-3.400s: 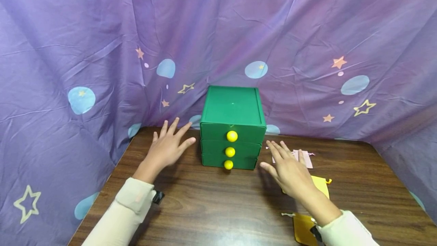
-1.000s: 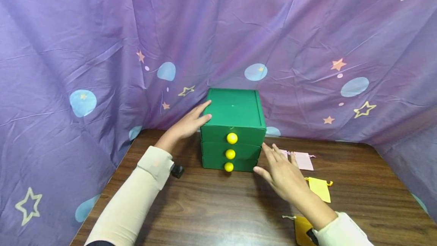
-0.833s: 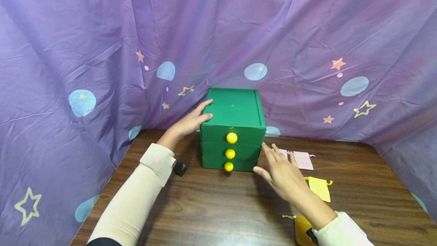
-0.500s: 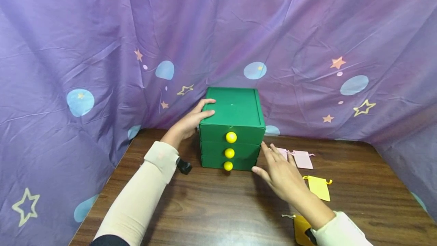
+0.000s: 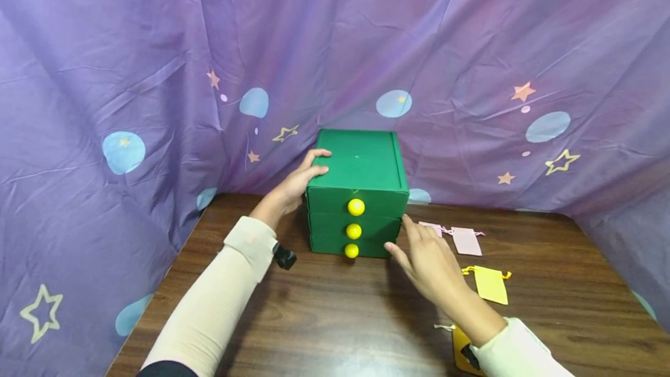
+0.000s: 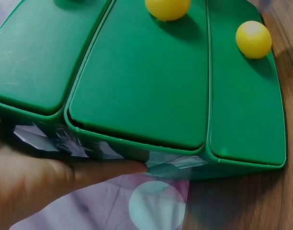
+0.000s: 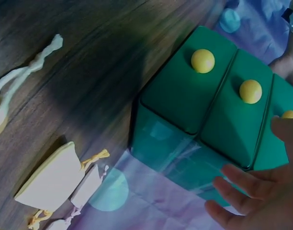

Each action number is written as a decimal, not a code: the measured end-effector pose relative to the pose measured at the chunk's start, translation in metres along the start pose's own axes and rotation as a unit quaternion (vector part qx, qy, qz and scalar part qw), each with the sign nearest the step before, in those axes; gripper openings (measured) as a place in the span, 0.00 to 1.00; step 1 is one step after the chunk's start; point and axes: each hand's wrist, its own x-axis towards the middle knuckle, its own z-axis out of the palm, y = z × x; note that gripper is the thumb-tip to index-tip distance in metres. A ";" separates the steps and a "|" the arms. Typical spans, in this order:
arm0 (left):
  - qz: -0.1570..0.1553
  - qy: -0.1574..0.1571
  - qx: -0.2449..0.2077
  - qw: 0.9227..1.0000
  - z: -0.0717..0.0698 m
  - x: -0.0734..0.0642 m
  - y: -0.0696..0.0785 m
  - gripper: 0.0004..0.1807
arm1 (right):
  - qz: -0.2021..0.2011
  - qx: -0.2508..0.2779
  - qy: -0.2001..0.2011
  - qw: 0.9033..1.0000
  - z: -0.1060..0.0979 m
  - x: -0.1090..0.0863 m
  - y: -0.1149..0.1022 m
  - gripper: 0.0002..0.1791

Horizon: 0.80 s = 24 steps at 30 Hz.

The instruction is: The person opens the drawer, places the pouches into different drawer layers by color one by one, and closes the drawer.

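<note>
A green three-drawer box (image 5: 361, 159) with yellow round knobs stands on the table, all drawers closed. My left hand (image 5: 293, 188) holds its upper left edge, two fingertips bent over the top. In the left wrist view, another finger (image 6: 113, 167) lies along the box's side, over patches of clear tape. At the box's right side is my right hand (image 5: 431, 258), fingers loosely spread and fingertips close to the lower front corner. In the right wrist view the right hand (image 7: 266, 187) holds nothing, its palm facing the box.
To the right lie small drawstring pouches: a pink pouch (image 5: 466, 241) with another pink pouch (image 5: 431, 227) beside it, and a yellow pouch (image 5: 490, 285). Nearer, a mustard pouch (image 5: 462, 348) is partly under the right wrist. A purple patterned cloth (image 5: 335, 45) hangs behind the brown table (image 5: 324, 319).
My left hand has moved right from beside the box onto its upper left edge, its fingertips sliding further over the top. My right hand has come slightly left, nearer the box.
</note>
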 end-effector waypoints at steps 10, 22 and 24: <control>0.001 0.001 0.000 1.000 -0.001 0.001 -0.002 0.27 | -0.032 0.025 0.067 0.997 -0.001 0.009 -0.005 0.28; 0.000 0.002 0.006 1.000 0.001 -0.001 -0.001 0.28 | -0.061 0.067 0.064 0.994 0.002 0.023 -0.018 0.27; 0.007 0.003 0.006 1.000 0.001 0.000 -0.001 0.28 | -0.055 0.080 0.059 0.994 0.002 0.025 -0.020 0.26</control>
